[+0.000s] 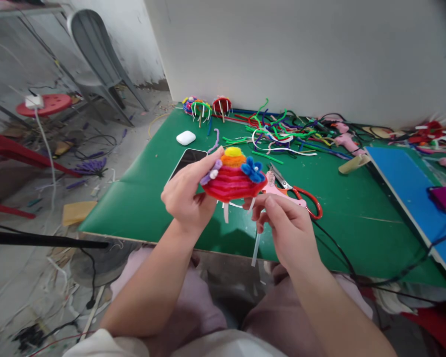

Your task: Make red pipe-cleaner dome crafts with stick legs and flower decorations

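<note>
The fuzzy dome [232,187] was up in front of the person, above the near part of the green table [134,203], crown upward and rim downward. Its long axis ran left to right, roughly between the two hands, with the yellow top over the middle. The left hand [189,191] was clamped on the dome's left side, thumb up near the purple flower [211,173] and the other fingers partly hidden behind the rim. The right hand [288,223] was at the lower right of the dome, below the blue flower [253,171]; from there the dome lay up and to the left. The left hand was thus the nearer, being on the body itself, while the right was nearest the underside of the rim. Right fingers were bent and close together, the index tip at a white strip [251,204] hanging from the rim; I could not tell whether the pinch was closed. Another strip [226,213] hung free, nearer the middle. A clear stick [256,250] slanted down from beneath the right fingers, its upper end hidden. Beyond that hand lay scissors [287,186] and a pink tool [282,192], partly covered; contact with the latter could not be judged. A phone [189,158] lay behind the left hand.
</note>
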